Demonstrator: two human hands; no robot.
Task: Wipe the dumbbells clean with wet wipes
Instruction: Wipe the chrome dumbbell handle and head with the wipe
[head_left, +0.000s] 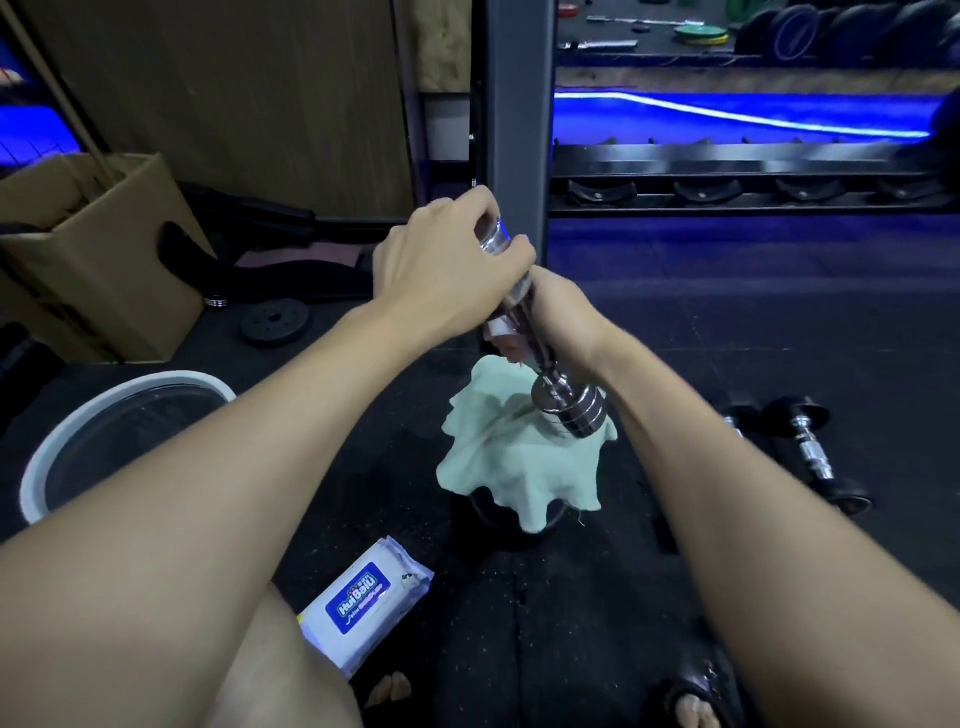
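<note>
A chrome dumbbell (563, 402) is held tilted in mid-air, its lower head over a pale green cloth (511, 460). My left hand (449, 265) grips the dumbbell's upper head. Around the handle my right hand (558, 312) is curled, with a white wet wipe (496, 330) showing under its fingers. The wet wipe pack (363, 600), white with a blue label, lies on the floor near my left knee. A black dumbbell (815, 454) with a chrome handle lies on the floor to the right.
A white-rimmed basin (130, 400) sits at the left. Behind it are a cardboard box (104, 249) and a black weight plate (275, 322). A dumbbell rack (727, 176) crosses the back right. The green cloth drapes over a dark round object. Black rubber flooring lies all around.
</note>
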